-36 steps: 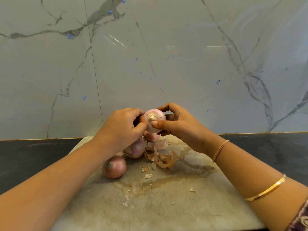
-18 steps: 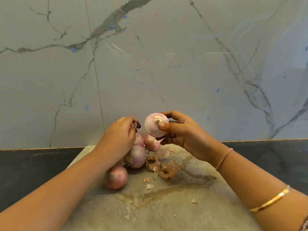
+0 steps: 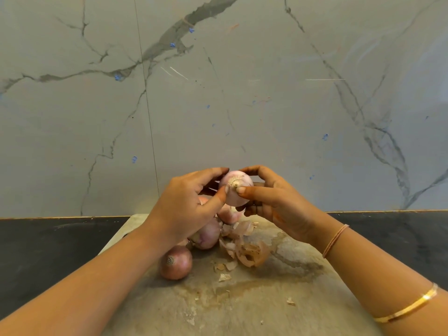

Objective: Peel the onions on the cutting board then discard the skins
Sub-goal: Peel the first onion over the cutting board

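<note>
Peeling step: one pale pink, nearly bare round onion (image 3: pixel 236 189) is held up over the stained pale cutting board (image 3: pixel 266 306).

The left hand (image 3: pixel 186 209) and right hand (image 3: pixel 274 202) each have their grip clamped on it, thumbs at the root tuft. Next, probably, comes pinching off the last skin there, then taking the brown-skinned unpeeled onion (image 3: pixel 175 263). The papery brown skins (image 3: pixel 247 251) lie heaped on the board. No bin or bowl is in sight.

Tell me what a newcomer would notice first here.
Mid-frame, the left hand and right hand hold a pale onion above the cutting board. Below it lies a pile of brown skins, with an unpeeled onion to their left on the board.
</note>
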Action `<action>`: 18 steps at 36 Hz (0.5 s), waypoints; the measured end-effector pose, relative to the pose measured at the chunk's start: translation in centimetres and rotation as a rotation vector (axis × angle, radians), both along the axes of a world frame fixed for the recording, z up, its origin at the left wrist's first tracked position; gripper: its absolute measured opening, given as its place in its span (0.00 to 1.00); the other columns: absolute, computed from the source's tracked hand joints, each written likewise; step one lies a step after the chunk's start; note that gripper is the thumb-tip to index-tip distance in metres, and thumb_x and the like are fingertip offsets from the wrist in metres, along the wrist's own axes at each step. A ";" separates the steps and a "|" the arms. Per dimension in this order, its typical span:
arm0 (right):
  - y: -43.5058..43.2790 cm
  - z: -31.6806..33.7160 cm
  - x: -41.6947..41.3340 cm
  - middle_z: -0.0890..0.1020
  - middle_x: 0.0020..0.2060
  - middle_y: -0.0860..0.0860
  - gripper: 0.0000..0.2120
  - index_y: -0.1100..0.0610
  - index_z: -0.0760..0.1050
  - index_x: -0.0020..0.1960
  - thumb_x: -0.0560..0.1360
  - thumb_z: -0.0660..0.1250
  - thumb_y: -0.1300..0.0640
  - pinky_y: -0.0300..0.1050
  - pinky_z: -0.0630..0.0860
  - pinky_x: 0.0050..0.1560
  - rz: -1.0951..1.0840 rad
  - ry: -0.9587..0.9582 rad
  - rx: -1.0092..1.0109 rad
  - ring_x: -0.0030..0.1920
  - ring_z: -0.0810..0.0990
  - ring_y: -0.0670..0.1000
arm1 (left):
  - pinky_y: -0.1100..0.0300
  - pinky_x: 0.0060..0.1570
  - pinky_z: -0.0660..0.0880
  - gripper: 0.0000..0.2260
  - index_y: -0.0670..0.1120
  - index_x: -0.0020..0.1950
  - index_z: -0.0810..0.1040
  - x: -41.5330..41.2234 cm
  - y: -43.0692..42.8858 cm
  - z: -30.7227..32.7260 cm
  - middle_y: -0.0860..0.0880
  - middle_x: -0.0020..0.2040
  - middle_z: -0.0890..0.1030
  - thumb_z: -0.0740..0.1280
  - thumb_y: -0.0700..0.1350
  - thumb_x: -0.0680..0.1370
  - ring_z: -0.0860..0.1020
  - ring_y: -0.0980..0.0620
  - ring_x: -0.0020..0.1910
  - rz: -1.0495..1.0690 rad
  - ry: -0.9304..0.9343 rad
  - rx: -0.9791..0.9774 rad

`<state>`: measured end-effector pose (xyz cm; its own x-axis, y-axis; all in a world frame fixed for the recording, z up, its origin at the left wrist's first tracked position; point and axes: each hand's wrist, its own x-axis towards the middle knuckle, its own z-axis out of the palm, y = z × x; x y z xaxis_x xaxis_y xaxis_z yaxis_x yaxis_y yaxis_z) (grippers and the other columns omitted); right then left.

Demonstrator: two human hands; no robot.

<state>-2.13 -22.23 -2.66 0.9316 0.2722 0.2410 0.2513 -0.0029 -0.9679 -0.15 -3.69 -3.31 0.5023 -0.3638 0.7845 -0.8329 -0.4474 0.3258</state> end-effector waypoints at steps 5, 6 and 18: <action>0.2 0.0 -0.1 0.81 0.52 0.60 0.15 0.55 0.69 0.61 0.76 0.68 0.59 0.42 0.79 0.44 0.000 -0.020 -0.071 0.43 0.81 0.53 | 0.68 0.46 0.78 0.20 0.45 0.57 0.81 -0.3 0.1 0.1 0.58 0.48 0.81 0.63 0.55 0.72 0.80 0.61 0.49 -0.002 -0.033 0.006; 0.2 -0.1 -0.1 0.81 0.52 0.60 0.15 0.55 0.69 0.61 0.76 0.68 0.59 0.42 0.79 0.44 0.000 -0.021 -0.077 0.42 0.81 0.53 | 0.69 0.45 0.78 0.20 0.44 0.56 0.82 -0.4 0.1 0.1 0.58 0.47 0.81 0.63 0.54 0.72 0.80 0.60 0.48 -0.001 -0.039 0.012; 0.3 -0.2 0.0 0.82 0.50 0.60 0.16 0.56 0.70 0.60 0.75 0.69 0.58 0.42 0.77 0.43 -0.066 -0.067 -0.108 0.41 0.81 0.53 | 0.68 0.44 0.78 0.17 0.45 0.57 0.82 0.0 0.3 0.1 0.57 0.47 0.82 0.63 0.49 0.73 0.80 0.60 0.48 0.051 -0.057 0.000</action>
<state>-2.13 -21.89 -2.84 0.9312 0.2389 0.2754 0.3108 -0.1249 -0.9423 -0.10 -3.37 -3.22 0.4749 -0.3389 0.8122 -0.8260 -0.4901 0.2785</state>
